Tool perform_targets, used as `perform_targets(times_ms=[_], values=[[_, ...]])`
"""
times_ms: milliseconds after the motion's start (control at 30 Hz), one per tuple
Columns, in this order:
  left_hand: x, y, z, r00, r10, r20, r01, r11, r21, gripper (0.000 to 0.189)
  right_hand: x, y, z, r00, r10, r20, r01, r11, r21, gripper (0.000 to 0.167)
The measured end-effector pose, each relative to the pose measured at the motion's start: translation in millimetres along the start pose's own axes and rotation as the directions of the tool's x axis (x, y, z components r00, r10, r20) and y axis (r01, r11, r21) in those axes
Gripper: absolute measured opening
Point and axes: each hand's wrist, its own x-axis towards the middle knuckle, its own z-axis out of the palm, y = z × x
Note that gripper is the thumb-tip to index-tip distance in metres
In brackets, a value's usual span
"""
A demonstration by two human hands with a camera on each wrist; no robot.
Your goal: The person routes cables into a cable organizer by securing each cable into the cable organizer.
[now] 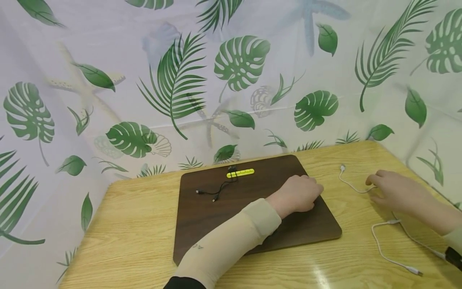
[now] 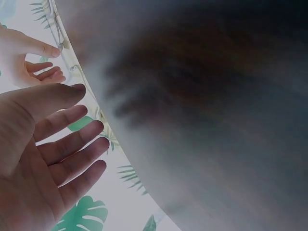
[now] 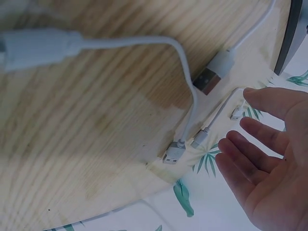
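My left hand [image 1: 296,194] hovers over the right part of a dark brown board [image 1: 205,228], its fingers loosely bent and apart. In the left wrist view the palm of that hand holds nothing. My right hand [image 1: 400,194] is over the wooden table, right of the board. Its thumb and fingers are spread, with the thumb tip right by the end of a short white cable [image 1: 342,167]. Nearer my body lie two more white cables; a USB plug [image 3: 174,152] and another USB plug [image 3: 216,70] show in the right wrist view.
Near the board's far edge sits a yellow-green cable clip strip [image 1: 247,172] with a thin black cable [image 1: 207,193] running from it. The wooden table [image 1: 137,224] extends around the board. Behind it hangs a leaf-print curtain [image 1: 202,88].
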Motion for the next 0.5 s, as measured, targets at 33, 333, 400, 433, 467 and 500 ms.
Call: perform_targets(times_ms=[33, 333, 400, 433, 467, 500], values=[[1.4, 1.1, -0.5, 1.000, 0.001, 0.004, -0.001, 1.000, -0.004, 0.013, 0.4, 0.6, 0.2, 1.000, -0.002, -0.001, 0.002, 1.000, -0.002, 0.033], [13.3, 10.0, 0.7, 0.999, -0.010, 0.041, 0.011, 0.999, -0.031, 0.020, 1.4, 0.1, 2.5, 1.000, -0.015, -0.004, 0.015, 1.000, -0.014, 0.034], [14.9, 12.1, 1.4, 0.999, -0.003, 0.036, 0.004, 1.000, -0.029, 0.021, 0.6, -1.0, 3.4, 1.000, -0.013, -0.005, 0.013, 1.000, -0.019, 0.033], [15.7, 12.9, 1.5, 0.999, 0.000, 0.033, 0.001, 1.000, -0.030, 0.020, 0.5, -1.2, 3.6, 1.000, -0.013, -0.007, 0.013, 1.000, -0.019, 0.033], [16.9, 13.5, 1.9, 1.000, 0.003, 0.028, -0.003, 1.000, -0.028, 0.020, 0.6, -1.4, 3.5, 1.000, -0.013, -0.010, 0.013, 1.000, -0.016, 0.033], [17.8, 14.1, 1.5, 1.000, 0.004, 0.026, -0.003, 1.000, -0.027, 0.020, 1.1, -1.0, 3.9, 1.000, -0.012, -0.013, 0.012, 1.000, -0.016, 0.032]])
